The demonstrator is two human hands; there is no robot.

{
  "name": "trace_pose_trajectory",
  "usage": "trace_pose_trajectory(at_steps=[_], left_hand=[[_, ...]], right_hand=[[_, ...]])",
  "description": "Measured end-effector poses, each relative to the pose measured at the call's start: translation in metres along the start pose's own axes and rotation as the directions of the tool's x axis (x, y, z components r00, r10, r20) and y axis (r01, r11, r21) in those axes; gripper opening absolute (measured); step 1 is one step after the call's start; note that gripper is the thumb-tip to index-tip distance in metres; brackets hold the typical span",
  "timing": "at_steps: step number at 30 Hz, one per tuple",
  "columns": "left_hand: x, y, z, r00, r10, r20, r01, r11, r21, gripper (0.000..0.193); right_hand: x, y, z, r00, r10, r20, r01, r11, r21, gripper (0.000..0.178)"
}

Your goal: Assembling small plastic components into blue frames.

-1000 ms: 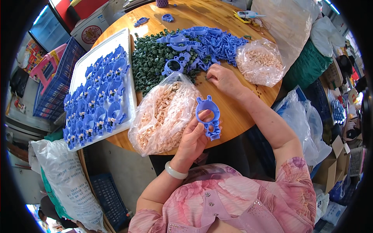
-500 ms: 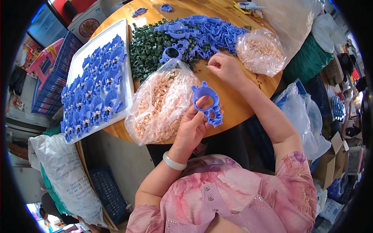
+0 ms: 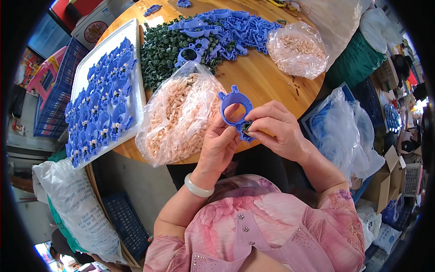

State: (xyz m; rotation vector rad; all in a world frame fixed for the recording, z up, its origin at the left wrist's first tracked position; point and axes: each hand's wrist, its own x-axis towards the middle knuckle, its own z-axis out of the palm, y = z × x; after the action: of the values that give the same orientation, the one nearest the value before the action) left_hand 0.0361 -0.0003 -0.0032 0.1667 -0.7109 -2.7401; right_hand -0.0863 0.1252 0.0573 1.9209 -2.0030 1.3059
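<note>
My left hand [image 3: 219,144] grips a blue plastic ring-shaped part [image 3: 234,97] with small ear-like tabs, held up over the table's near edge. Between the fingertips of my right hand [image 3: 278,129] is a small dark green plastic piece [image 3: 247,127], pressed against the lower end of the blue part. Fingers partly cover the spot where the two meet. Just left of my left hand lies an open clear bag of pale peach plastic pieces [image 3: 176,120]. Behind it are a heap of dark green pieces [image 3: 158,56] and a pile of blue parts [image 3: 251,34].
On the left, a white tray [image 3: 139,68] carries rows of blue parts with small pieces fitted [image 3: 108,90]. A second clear bag of peach pieces [image 3: 297,50] sits at the right of the round wooden table [image 3: 253,75]. Plastic bags [image 3: 346,136] and a cardboard box [image 3: 385,181] stand beyond its right edge.
My right hand has come from the tabletop near the blue pile down to the blue part, bringing the green piece to it. My left hand still holds the blue part.
</note>
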Motion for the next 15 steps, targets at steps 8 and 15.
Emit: trace_pose_trajectory(at_steps=[8, 15], left_hand=[[-0.002, 0.002, 0.001, 0.999, 0.041, 0.022, -0.041, 0.998, 0.045, 0.054], [-0.003, 0.006, 0.002, 1.000, 0.007, 0.021, -0.009, 0.995, 0.102, 0.054]], right_hand=[[-0.006, -0.005, 0.005, 0.998, -0.040, -0.054, 0.033, 0.993, -0.109, 0.017], [-0.014, -0.003, 0.009, 0.996, -0.090, -0.020, 0.083, 0.973, -0.214, 0.018]])
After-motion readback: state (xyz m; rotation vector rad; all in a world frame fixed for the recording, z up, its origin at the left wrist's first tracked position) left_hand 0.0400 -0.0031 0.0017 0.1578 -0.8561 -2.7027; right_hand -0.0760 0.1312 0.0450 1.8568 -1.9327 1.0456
